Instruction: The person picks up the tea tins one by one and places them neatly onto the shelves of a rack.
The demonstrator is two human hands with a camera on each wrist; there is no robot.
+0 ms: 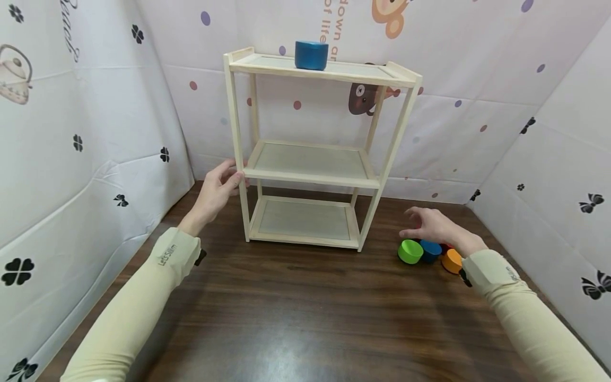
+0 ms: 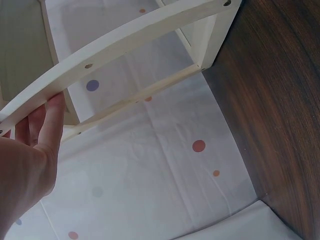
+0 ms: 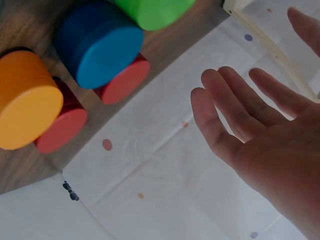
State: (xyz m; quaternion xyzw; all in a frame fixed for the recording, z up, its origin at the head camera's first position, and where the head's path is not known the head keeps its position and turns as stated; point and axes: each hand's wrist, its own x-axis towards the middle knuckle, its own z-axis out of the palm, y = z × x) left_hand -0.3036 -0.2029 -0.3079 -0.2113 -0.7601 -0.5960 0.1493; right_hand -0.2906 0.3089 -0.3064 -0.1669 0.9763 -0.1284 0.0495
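The left hand (image 1: 217, 191) grips the front left post of the wooden shelf (image 1: 312, 154) at the level of its middle board, fingers curled around the wood; the left wrist view shows the fingertips (image 2: 52, 112) pressed against the pale frame. The right hand (image 1: 431, 225) hovers open above a cluster of small round cups on the tabletop (image 1: 305, 313), fingers spread and relaxed, holding nothing.

Just below and beside that hand lie the green cup (image 1: 410, 251), the blue cup (image 1: 430, 249) and the orange cup (image 1: 452, 260), packed close together to the right of the shelf's front right foot. The right wrist view shows two red cups (image 3: 125, 80) tucked behind the blue and orange ones, next to the wall.

The shelf stands upright on the dark wooden tabletop, near the back wall, with three boards. The lower two boards are bare. On the top board sits a larger blue cup (image 1: 311, 55), a little left of centre.

Behind it hangs white cloth printed with dots, clovers and cartoon animals.
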